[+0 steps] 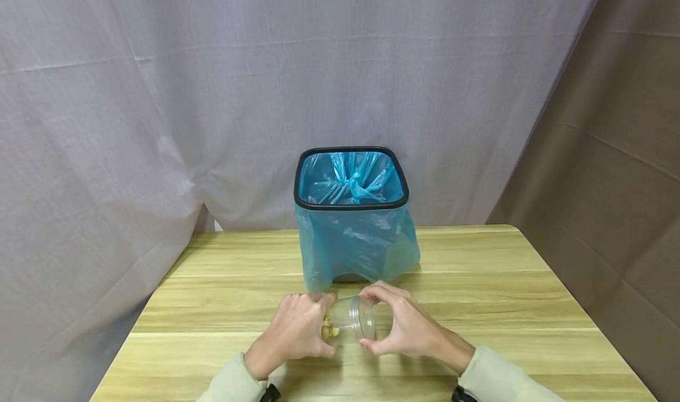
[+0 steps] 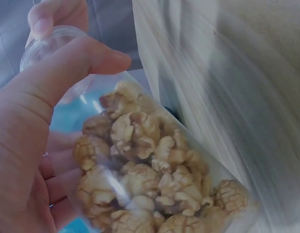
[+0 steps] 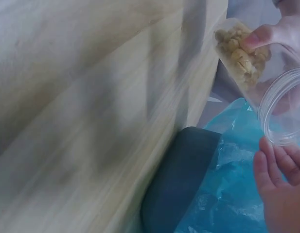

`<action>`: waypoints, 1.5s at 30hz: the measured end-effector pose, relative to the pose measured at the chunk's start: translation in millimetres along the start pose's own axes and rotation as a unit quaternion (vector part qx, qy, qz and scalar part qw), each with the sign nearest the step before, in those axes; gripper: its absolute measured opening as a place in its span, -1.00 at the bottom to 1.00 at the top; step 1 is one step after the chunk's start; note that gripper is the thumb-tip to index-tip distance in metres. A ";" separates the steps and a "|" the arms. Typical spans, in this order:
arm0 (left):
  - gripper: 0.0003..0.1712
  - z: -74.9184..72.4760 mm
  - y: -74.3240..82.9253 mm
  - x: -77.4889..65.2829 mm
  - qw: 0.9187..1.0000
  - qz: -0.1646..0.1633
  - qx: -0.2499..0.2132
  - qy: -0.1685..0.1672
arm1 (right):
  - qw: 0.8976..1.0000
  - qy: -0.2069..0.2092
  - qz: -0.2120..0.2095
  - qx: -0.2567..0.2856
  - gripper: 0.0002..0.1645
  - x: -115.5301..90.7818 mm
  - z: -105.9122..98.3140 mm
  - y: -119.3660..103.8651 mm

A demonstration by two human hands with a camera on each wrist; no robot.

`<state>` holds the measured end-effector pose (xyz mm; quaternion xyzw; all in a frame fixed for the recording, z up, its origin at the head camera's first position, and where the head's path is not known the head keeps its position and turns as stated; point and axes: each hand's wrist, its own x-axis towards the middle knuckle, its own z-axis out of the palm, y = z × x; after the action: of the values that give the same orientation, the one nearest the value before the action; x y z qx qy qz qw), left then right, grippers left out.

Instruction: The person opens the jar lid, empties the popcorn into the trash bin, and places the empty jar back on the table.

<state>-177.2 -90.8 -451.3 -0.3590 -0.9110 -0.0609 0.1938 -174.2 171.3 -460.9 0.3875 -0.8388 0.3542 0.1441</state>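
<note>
Fingers of the left hand (image 1: 300, 325) curl round the base end of a clear jar (image 1: 344, 311), thumb on the near side, while the right hand (image 1: 406, 322) pinches its ribbed rim (image 1: 355, 318) between thumb and fingertips. Held on its side between them, the jar is over the table (image 1: 212, 319), just in front of a bin (image 1: 352, 207) with a blue liner (image 1: 347, 237). Knobbly brown pieces (image 2: 140, 170) (walnuts or popcorn, I can't say which) gather toward the base.

It should handle as a light, stiff thing, its smooth wall rather slippery and perhaps brittle if squeezed hard. Loose contents would likely shift the balance with any tilt, so a full wrap near the base suits best; the ribs promise the right fingertips better grip. Whether a lid covers the rim, I cannot tell.
</note>
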 end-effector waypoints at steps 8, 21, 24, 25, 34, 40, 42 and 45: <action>-0.28 -3.2 -3.0 1.7 0.997 0.013 -0.070 -0.033 | 0.994 -0.018 -0.095 -0.041 0.02 3.5 -6.4 0.6; -0.40 0.5 -9.0 2.5 0.972 -0.022 -0.208 -0.109 | 0.981 -0.098 -0.128 -0.104 0.25 10.4 -31.3 -11.7; -0.38 -0.9 -7.3 4.5 0.976 -0.020 -0.188 -0.109 | 0.992 -0.084 -0.064 -0.075 0.19 9.9 -35.8 -13.6; -0.37 -1.5 -6.7 5.1 0.977 -0.019 -0.183 -0.110 | 0.994 -0.079 -0.045 -0.065 0.15 10.1 -36.9 -14.2; -0.35 -4.6 -5.0 5.3 0.980 -0.028 -0.154 -0.121 | 0.989 -0.108 0.103 0.019 -0.19 15.7 -34.2 -13.7; -0.36 -5.3 -3.7 5.4 0.981 -0.031 -0.147 -0.121 | 0.979 -0.136 0.141 0.052 -0.24 16.2 -26.9 -11.8; -0.36 -4.9 -3.9 5.6 0.981 -0.030 -0.147 -0.120 | 0.978 -0.140 0.144 0.058 -0.26 16.0 -25.7 -11.8; -0.36 -4.6 -4.5 5.9 0.982 -0.025 -0.145 -0.115 | 0.979 -0.144 0.139 0.051 -0.25 15.6 -25.5 -12.0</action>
<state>-182.7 -91.6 -444.7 -0.3654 -0.9172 -0.1557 0.0320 -176.3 175.3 -429.0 0.3211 -0.8773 0.3534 -0.0484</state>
